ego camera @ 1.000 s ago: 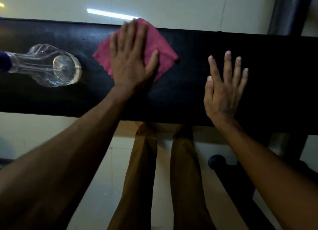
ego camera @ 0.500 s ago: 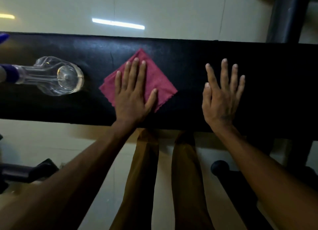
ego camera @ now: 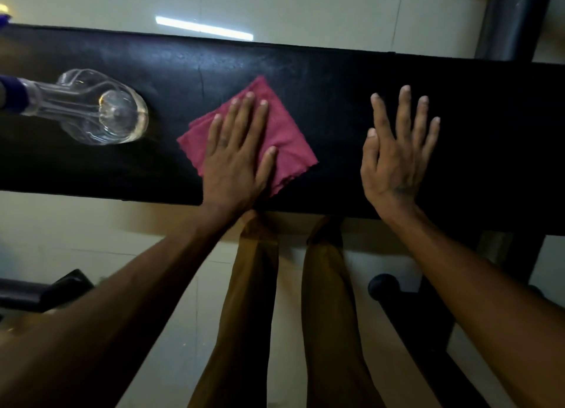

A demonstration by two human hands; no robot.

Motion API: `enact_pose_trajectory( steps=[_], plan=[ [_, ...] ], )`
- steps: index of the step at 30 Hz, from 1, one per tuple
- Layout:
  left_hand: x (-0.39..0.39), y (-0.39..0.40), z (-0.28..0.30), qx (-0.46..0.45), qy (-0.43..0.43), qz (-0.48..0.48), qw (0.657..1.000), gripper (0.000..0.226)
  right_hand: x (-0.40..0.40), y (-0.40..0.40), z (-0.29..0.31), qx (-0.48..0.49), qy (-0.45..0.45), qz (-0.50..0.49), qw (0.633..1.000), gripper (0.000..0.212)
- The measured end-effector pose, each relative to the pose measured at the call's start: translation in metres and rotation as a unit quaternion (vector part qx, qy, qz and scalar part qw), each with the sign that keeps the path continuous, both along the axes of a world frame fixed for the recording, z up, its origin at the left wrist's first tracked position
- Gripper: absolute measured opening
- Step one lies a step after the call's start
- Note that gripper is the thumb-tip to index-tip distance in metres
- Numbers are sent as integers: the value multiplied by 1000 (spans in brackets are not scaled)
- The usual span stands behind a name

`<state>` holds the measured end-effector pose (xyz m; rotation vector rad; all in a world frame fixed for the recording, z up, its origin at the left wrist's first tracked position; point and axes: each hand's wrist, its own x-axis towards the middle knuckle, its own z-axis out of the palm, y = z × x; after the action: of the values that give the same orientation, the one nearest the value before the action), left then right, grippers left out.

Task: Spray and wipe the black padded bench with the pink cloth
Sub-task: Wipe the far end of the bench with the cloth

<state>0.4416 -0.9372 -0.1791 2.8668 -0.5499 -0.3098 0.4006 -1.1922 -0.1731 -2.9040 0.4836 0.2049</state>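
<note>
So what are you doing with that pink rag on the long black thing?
A person is wiping a black padded bench. The left hand lies flat, fingers straight, pressing a folded pink cloth onto the pad near its front edge. The right hand is spread open over the bare bench to the right, holding nothing. A clear plastic spray bottle with a blue collar sits on the bench to the left, with no hand on it.
</note>
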Motion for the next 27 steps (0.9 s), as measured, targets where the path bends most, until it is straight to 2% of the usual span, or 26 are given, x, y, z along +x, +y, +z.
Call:
enact_pose_trajectory(
  steps=[3, 5, 7, 9, 11, 13, 14, 17, 19, 22, 24, 27],
  plan=[
    [9, 17, 0, 30, -17, 209, 977, 62, 4, 7, 4, 10, 4, -14, 1000, 53],
    [4, 4, 3, 54, -19, 286, 956, 63, 6, 15, 6, 21, 2, -41, 999, 54],
    [-11, -15, 5, 62, -1, 226, 972, 66, 11, 26, 7, 38, -5, -73, 997, 53],
    [-26, -23, 4, 42, 10, 104, 994, 68, 16, 35, 8, 47, -8, -98, 994, 53],
    [-28, -11, 3, 14, 3, 12, 1000, 67, 18, 40, 7, 35, -3, -108, 993, 54],
    [-15, 11, 1, -12, -2, -25, 1000, 63, 18, 42, 7, 18, 1, -112, 994, 55],
    [-7, 20, 2, -16, -7, -10, 1000, 60, 19, 44, 8, 12, 4, -112, 994, 56],
    [12, 24, 5, -4, -13, 154, 988, 59, 25, 50, 11, 14, 17, -118, 993, 58],
    [15, 5, 9, 11, 10, 187, 982, 61, 29, 53, 15, 27, 19, -118, 992, 59],
    [11, -10, 13, -27, 40, 55, 997, 62, 33, 69, 26, 50, 0, -45, 998, 60],
    [10, 3, 20, -92, 40, -17, 995, 59, 34, 88, 35, 59, -14, 42, 997, 58],
    [-8, 42, 39, -200, 30, 0, 979, 56, 40, 124, 34, 40, 11, 239, 970, 59]
  ],
)
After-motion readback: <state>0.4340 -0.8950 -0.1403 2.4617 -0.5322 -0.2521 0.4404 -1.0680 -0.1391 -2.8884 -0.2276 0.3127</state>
